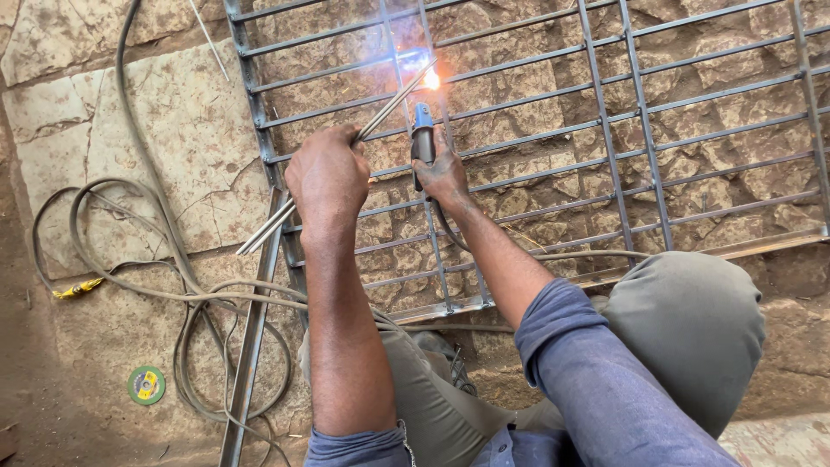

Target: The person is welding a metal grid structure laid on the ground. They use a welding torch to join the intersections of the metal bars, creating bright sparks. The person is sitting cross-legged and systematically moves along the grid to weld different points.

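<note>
My left hand grips a bundle of thin metal welding rods that slant up to the right toward a bright welding spark. My right hand is closed around a blue-tipped electrode holder, which points up at the spark. The spark sits on a bar of a grey metal grille lying flat on stone ground. Both hands hover over the grille's left part.
Grey cables loop over the stone floor at left. A round green-and-yellow grinding disc lies at lower left. A loose metal bar runs beside the grille's left edge. My bent knee covers the lower right.
</note>
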